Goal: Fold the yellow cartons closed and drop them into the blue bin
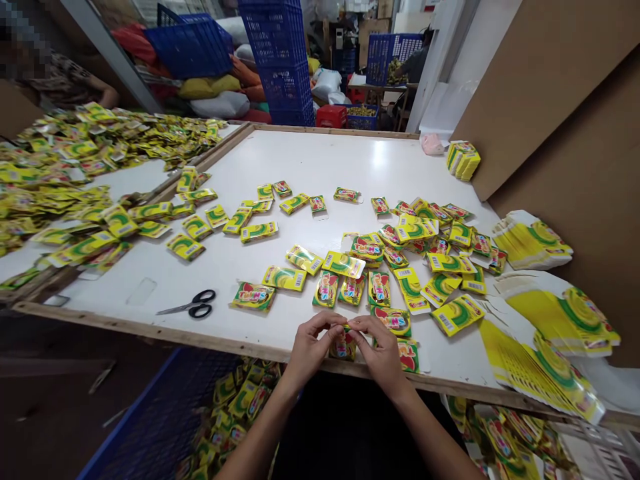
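Observation:
At the table's near edge, a small yellow, green and red box (343, 348) stands between my two hands. My left hand (316, 341) pinches its top edge from the left. From the right, my right hand (376, 341) closes thumb and fingertips on the same top edge. Part of the box is covered by my fingers. Another printed box (409, 355) lies just right of my right hand, and one more box (393, 321) lies behind it. Several similar boxes, such as this one (326, 288), are spread beyond my hands.
Black-handled scissors (200, 305) lie at left. Flat unfolded cartons (543, 363) are fanned at right, near a cardboard wall (560, 100). A wooden strip (200, 160) parts off a heap of packets (100, 143). Below the table stands a blue crate (145, 413) of boxes. A person's arm (103, 90) shows at far left.

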The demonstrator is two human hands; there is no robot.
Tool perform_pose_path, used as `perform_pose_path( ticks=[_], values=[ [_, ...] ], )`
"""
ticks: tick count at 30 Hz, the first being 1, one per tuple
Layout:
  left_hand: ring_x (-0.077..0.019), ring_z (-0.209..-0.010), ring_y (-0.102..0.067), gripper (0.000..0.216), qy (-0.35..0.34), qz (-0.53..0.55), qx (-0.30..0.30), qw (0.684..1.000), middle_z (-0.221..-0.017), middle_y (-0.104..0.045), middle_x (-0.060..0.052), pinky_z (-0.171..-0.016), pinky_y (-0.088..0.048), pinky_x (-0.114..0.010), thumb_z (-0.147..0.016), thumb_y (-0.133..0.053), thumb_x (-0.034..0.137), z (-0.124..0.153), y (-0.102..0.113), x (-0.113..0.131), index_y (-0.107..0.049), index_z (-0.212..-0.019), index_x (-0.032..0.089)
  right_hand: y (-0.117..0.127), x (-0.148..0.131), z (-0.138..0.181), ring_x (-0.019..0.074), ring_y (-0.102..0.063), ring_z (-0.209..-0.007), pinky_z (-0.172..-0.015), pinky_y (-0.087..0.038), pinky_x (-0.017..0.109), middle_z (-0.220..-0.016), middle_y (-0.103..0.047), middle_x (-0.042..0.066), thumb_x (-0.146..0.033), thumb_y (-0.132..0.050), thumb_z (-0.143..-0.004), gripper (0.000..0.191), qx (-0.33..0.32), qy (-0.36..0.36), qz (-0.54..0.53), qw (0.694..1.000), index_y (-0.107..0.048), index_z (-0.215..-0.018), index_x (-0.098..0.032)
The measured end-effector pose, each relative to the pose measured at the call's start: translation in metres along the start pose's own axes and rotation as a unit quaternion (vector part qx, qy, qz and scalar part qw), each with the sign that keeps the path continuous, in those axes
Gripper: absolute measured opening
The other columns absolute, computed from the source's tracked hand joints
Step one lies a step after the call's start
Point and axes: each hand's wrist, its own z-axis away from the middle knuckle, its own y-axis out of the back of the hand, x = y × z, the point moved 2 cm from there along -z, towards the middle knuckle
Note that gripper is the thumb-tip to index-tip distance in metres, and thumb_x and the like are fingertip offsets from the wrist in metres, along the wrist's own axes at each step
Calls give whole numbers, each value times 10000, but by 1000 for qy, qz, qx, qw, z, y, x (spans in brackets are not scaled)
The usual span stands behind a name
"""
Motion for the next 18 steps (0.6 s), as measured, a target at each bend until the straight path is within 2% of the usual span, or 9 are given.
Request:
perform_pose_path(
  ticks=[5,8,11,16,18],
  values=[
    [-199,-831,-647,160,24,3,-1,1000,-836,-702,-59,-766,-511,-293,-806,-650,309,1,-1,1,-707,-848,165,1,-2,0,199,-637,-879,-787,-511,334,-901,-687,50,-244,-570,-887,88,-11,-9,18,1000,-651,-915,-222],
    [-182,-814,-638,184,34,38,39,998,-857,-680,-45,-725,-510,-267,-798,-657,326,5,-6,-2,-639,-898,172,0,-7,-3,193,-632,-867,-749,-508,311,-917,-682,46,-253,-560,-890,115,-5,-16,31,999,-644,-964,-225],
    [-176,-823,-633,206,38,88,79,992,-853,-670,-38,-742,-497,-260,-787,-657,333,10,-14,-9,-597,-901,172,-2,-15,-10,196,-626,-884,-780,-505,320,-913,-669,48,-238,-551,-892,109,-9,8,40,999,-655,-921,-227],
    [-141,-711,-617,174,56,184,163,968,-774,-630,8,-673,-488,-234,-759,-649,302,11,-23,-19,-565,-855,183,-5,-20,-20,201,-619,-884,-789,-498,330,-909,-661,48,-216,-570,-881,104,-37,26,57,997,-672,-874,-237],
    [-140,-724,-628,174,51,205,167,963,-791,-647,11,-692,-494,-240,-756,-660,294,11,-25,-20,-559,-853,192,-4,-18,-20,201,-617,-893,-799,-494,331,-920,-661,49,-213,-573,-882,103,-38,21,54,998,-673,-875,-237]
  ],
)
